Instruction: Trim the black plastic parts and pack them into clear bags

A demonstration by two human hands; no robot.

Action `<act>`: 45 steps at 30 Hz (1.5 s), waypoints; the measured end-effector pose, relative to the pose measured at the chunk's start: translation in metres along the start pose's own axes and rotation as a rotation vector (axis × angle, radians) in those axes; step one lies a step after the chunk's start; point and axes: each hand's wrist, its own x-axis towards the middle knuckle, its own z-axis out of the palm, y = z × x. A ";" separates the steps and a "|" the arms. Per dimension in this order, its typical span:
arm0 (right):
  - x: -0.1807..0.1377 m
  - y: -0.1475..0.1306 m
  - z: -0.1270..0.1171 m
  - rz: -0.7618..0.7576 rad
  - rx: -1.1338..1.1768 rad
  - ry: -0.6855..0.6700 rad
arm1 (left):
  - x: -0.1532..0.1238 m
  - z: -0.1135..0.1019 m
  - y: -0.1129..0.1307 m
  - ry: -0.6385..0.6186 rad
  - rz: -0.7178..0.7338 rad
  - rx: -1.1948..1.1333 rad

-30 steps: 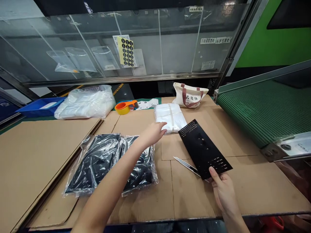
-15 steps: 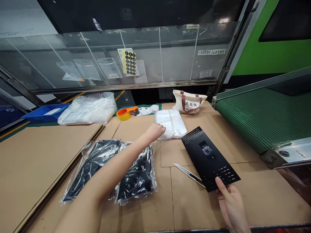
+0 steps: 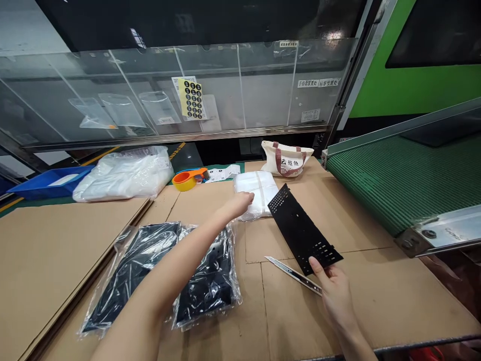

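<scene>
Black perforated rectangular panel, its near end pinched by the right hand, slants far-left; the left hand curls at the banded white plastic stack, grip unclear.

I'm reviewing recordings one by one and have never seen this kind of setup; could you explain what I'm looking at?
There is no robot here: these are a person's bare hands, seen by a camera worn on the head, looking forward and down. The right hand holds a black perforated plate by its near end. The left hand is at a banded white plastic bundle; whether it grips it, I can't tell. On the cardboard lie a slim knife and two clear bags with black contents. Farther back are an orange-and-yellow tape dispenser and a cloth bag. A ridged green belt runs along the right.
</scene>
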 end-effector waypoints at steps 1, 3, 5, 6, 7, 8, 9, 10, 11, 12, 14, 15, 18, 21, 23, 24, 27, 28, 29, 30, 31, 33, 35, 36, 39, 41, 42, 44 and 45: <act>0.001 -0.002 0.002 0.001 -0.003 -0.020 | -0.001 0.001 0.000 0.004 0.021 0.002; 0.003 -0.005 0.004 -0.009 -0.005 -0.034 | -0.003 0.002 -0.001 0.012 0.081 0.010; 0.004 -0.006 0.005 -0.012 -0.011 -0.034 | -0.007 0.004 -0.002 0.014 0.146 0.024; 0.004 -0.006 0.005 -0.013 -0.011 -0.032 | -0.010 0.004 -0.002 0.014 0.169 0.033; 0.004 -0.005 0.005 -0.015 -0.011 -0.031 | -0.012 0.005 -0.002 0.016 0.180 0.041; 0.003 -0.005 0.005 -0.016 -0.012 -0.030 | -0.013 0.006 -0.002 0.021 0.179 0.048; 0.003 -0.005 0.005 -0.015 -0.014 -0.028 | -0.014 0.007 -0.002 0.027 0.171 0.051; 0.003 -0.004 0.005 -0.014 -0.015 -0.027 | -0.014 0.008 -0.002 0.034 0.155 0.051; 0.003 -0.003 0.006 -0.014 -0.015 -0.027 | -0.013 0.008 -0.002 0.041 0.132 0.047; 0.003 -0.003 0.006 -0.016 -0.016 -0.030 | -0.012 0.009 -0.003 0.047 0.103 0.039; 0.003 -0.002 0.007 -0.025 -0.014 -0.041 | -0.006 0.009 -0.005 0.055 0.032 0.008; 0.003 -0.002 0.007 -0.031 -0.013 -0.049 | -0.003 0.008 -0.007 0.056 -0.007 -0.014; 0.003 -0.005 0.010 -0.046 -0.010 -0.048 | 0.006 0.007 -0.012 0.045 -0.108 -0.096; 0.004 -0.010 0.014 -0.061 -0.004 -0.039 | 0.012 0.007 -0.014 0.038 -0.140 -0.182; 0.006 -0.012 0.019 -0.079 -0.002 -0.049 | 0.013 0.008 -0.013 0.042 -0.128 -0.238; 0.006 -0.013 0.021 -0.091 -0.001 -0.058 | 0.013 0.009 -0.012 0.043 -0.118 -0.264; 0.010 -0.012 0.027 -0.122 -0.001 -0.081 | 0.015 0.012 -0.011 0.031 -0.083 -0.332; 0.011 -0.012 0.029 -0.129 -0.005 -0.091 | 0.016 0.014 -0.011 0.019 -0.072 -0.350; 0.012 -0.011 0.031 -0.135 -0.014 -0.100 | 0.017 0.015 -0.011 0.005 -0.064 -0.364; 0.013 -0.011 0.032 -0.142 -0.025 -0.107 | 0.018 0.016 -0.012 -0.009 -0.060 -0.376; 0.014 -0.011 0.033 -0.153 -0.037 -0.113 | 0.019 0.017 -0.013 -0.020 -0.060 -0.385; 0.015 -0.010 0.035 -0.181 -0.060 -0.125 | 0.021 0.021 -0.014 -0.029 -0.071 -0.400; 0.016 -0.008 0.036 -0.213 -0.090 -0.139 | 0.022 0.024 -0.016 -0.030 -0.082 -0.414; 0.016 -0.008 0.036 -0.230 -0.116 -0.152 | 0.022 0.026 -0.016 -0.030 -0.084 -0.423; 0.017 -0.006 0.037 -0.294 -0.255 -0.192 | 0.022 0.031 -0.019 -0.035 -0.077 -0.464; 0.017 -0.005 0.038 -0.328 -0.329 -0.204 | 0.023 0.033 -0.021 -0.043 -0.073 -0.503; 0.018 -0.006 0.039 -0.340 -0.348 -0.206 | 0.023 0.034 -0.022 -0.047 -0.075 -0.524; 0.017 -0.007 0.041 -0.351 -0.363 -0.216 | 0.025 0.035 -0.024 -0.048 -0.090 -0.561; 0.017 -0.008 0.042 -0.357 -0.370 -0.223 | 0.025 0.035 -0.025 -0.042 -0.104 -0.578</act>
